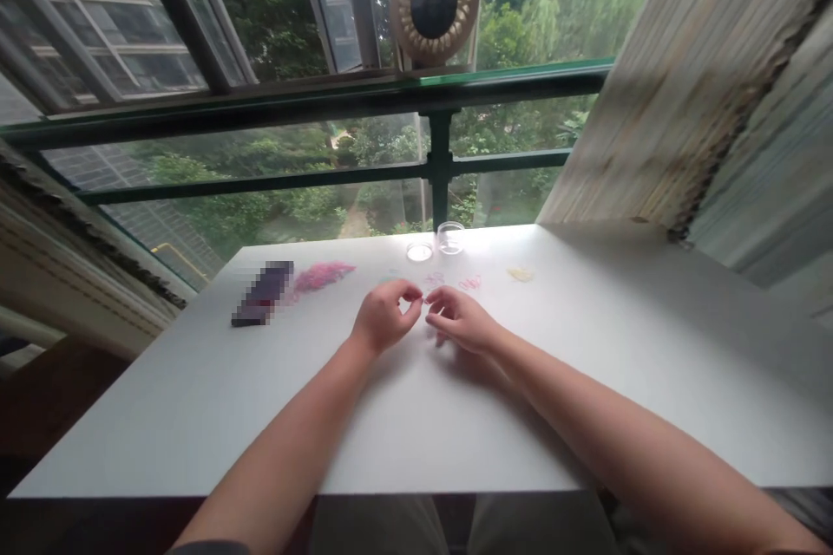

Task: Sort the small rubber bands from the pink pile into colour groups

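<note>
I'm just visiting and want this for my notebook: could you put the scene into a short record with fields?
Left hand: fingers curled, near the right
Right hand: fingers curled; anything held is too small to tell
Surface: white table
Left side: pink pile
Beyond hands: clear round container
Right side: small yellow pile
Background: green railing, trees

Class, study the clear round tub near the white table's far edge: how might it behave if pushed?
The clear round tub is probably light for its size, since its see-through walls look thin. It would likely slide across the smooth-looking white table. If knocked over, its round shape might let it roll.
</note>
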A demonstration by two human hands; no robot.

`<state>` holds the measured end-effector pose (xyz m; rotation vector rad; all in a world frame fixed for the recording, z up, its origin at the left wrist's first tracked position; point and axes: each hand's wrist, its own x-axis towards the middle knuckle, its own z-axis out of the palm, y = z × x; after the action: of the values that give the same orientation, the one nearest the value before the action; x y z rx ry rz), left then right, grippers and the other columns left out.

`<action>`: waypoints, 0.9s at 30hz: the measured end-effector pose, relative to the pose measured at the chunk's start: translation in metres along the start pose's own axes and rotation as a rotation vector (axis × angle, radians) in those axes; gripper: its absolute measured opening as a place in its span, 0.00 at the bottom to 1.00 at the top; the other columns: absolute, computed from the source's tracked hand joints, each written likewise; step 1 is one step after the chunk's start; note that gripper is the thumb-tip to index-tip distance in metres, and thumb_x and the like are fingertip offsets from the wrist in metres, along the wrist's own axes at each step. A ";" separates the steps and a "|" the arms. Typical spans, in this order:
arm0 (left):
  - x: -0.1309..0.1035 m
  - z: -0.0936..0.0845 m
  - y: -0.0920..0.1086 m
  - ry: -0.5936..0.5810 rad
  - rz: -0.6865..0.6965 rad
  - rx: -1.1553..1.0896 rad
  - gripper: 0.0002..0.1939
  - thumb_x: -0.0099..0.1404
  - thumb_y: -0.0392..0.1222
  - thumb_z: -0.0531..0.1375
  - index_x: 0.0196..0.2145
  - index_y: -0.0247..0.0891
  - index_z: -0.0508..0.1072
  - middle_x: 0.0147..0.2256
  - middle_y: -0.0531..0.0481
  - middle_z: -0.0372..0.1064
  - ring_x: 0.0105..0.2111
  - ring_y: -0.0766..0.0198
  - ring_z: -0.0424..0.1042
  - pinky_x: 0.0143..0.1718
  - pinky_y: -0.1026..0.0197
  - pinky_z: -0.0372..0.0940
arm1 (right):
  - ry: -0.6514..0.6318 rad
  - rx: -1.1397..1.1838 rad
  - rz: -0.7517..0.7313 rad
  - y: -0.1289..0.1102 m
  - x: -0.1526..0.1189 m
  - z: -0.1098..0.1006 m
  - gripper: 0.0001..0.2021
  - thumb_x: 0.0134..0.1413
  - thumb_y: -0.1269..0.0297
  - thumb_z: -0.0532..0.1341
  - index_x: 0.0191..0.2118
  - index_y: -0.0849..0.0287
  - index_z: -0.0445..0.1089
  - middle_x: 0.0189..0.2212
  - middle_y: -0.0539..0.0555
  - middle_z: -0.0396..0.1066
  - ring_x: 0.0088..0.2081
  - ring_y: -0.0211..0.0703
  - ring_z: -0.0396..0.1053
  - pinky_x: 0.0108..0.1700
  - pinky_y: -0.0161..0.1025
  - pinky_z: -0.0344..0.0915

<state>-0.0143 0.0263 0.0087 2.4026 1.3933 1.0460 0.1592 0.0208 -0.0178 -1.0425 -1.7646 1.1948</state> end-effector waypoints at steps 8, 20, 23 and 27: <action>-0.009 0.018 0.028 0.019 0.046 -0.138 0.04 0.58 0.38 0.56 0.30 0.38 0.70 0.29 0.51 0.71 0.31 0.66 0.69 0.33 0.64 0.64 | 0.219 0.024 -0.101 0.002 -0.021 -0.012 0.06 0.50 0.63 0.58 0.31 0.60 0.64 0.23 0.49 0.65 0.24 0.35 0.62 0.26 0.34 0.62; -0.014 0.016 0.007 -0.039 0.036 -0.258 0.03 0.56 0.38 0.60 0.28 0.37 0.70 0.26 0.52 0.70 0.27 0.68 0.68 0.29 0.64 0.62 | 0.162 -0.118 -0.128 -0.002 -0.028 -0.010 0.02 0.51 0.68 0.57 0.30 0.59 0.66 0.25 0.50 0.68 0.25 0.35 0.62 0.27 0.33 0.60; -0.016 0.014 0.008 -0.081 0.038 -0.267 0.02 0.56 0.38 0.59 0.28 0.37 0.71 0.26 0.52 0.70 0.28 0.68 0.68 0.29 0.64 0.61 | 0.159 -0.132 -0.117 -0.003 -0.029 -0.011 0.02 0.51 0.68 0.57 0.30 0.59 0.66 0.25 0.50 0.68 0.25 0.35 0.62 0.27 0.33 0.60; -0.017 0.012 0.009 -0.117 0.037 -0.281 0.02 0.56 0.37 0.59 0.27 0.36 0.71 0.25 0.53 0.70 0.27 0.68 0.67 0.29 0.65 0.60 | 0.160 -0.136 -0.122 -0.004 -0.029 -0.011 0.02 0.51 0.68 0.57 0.29 0.59 0.66 0.24 0.50 0.67 0.26 0.35 0.63 0.28 0.33 0.60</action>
<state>-0.0055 0.0095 -0.0043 2.2522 1.0880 1.0152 0.1796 -0.0028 -0.0152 -1.0612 -1.7753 0.9018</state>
